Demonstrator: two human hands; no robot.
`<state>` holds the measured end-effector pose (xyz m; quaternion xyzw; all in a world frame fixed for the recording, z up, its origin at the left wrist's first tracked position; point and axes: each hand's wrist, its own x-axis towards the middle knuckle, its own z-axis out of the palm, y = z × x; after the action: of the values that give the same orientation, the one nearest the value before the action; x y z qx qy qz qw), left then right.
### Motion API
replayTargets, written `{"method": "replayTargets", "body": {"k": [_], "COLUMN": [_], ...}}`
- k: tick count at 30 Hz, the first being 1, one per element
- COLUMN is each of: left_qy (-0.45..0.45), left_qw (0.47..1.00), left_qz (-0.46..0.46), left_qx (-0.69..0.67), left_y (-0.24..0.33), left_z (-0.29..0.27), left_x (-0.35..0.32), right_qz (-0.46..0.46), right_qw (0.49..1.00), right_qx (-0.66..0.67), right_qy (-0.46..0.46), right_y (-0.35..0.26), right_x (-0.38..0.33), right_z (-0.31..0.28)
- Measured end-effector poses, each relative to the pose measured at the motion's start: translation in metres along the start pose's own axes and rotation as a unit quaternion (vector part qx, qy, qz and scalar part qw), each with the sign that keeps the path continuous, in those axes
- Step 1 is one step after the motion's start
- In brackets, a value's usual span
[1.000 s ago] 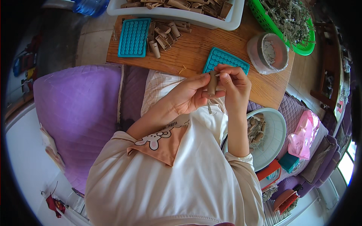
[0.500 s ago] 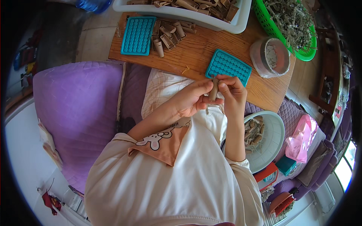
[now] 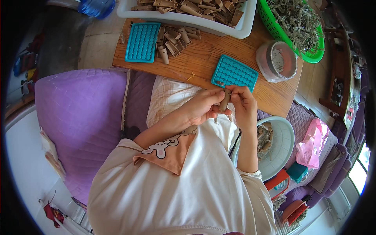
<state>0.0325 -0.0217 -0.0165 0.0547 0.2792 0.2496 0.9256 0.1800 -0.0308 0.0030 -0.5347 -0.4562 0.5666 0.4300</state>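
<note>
Over my lap, just off the table's front edge, my left hand (image 3: 205, 105) is closed around a small brown tube (image 3: 224, 101). Its thumb lies on the tube's upper end and its fingers curl beneath. My right hand (image 3: 245, 105) is pinched at the tube's upper right side; what sits between its fingertips is too small to make out. Just beyond both hands lies a teal tray (image 3: 237, 72) with rows of round cups. A small dark bit (image 3: 220, 83) rests on the tray's near left corner.
A second teal tray (image 3: 142, 42) lies beside a pile of brown tube pieces (image 3: 174, 41) on the wooden table (image 3: 199, 53). Behind stand a white bin (image 3: 188, 17) of such pieces, a green basket (image 3: 319, 51) and a bag-lined tub (image 3: 260, 64). A pale basin (image 3: 284, 141) is at right.
The brown tube now leans more to the right at its top. My right fingertips have shifted slightly down its side. The whole view has moved a little.
</note>
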Motion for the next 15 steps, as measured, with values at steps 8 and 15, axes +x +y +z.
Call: {"method": "replayTargets", "body": {"k": [8, 15], "left_qy": [0.022, -0.001], "left_qw": [0.998, 0.999], "left_qz": [-0.028, -0.041], "left_qx": [0.048, 0.021], "left_y": [-0.011, -0.009], "left_z": [-0.006, 0.009], "left_x": [0.002, 0.005], "right_qz": [0.056, 0.023], "right_qw": [0.996, 1.0], "right_qx": [0.022, 0.001], "right_qy": [-0.064, -0.01], "right_y": [0.01, -0.004], "right_x": [-0.008, -0.014], "right_z": [-0.016, -0.018]}}
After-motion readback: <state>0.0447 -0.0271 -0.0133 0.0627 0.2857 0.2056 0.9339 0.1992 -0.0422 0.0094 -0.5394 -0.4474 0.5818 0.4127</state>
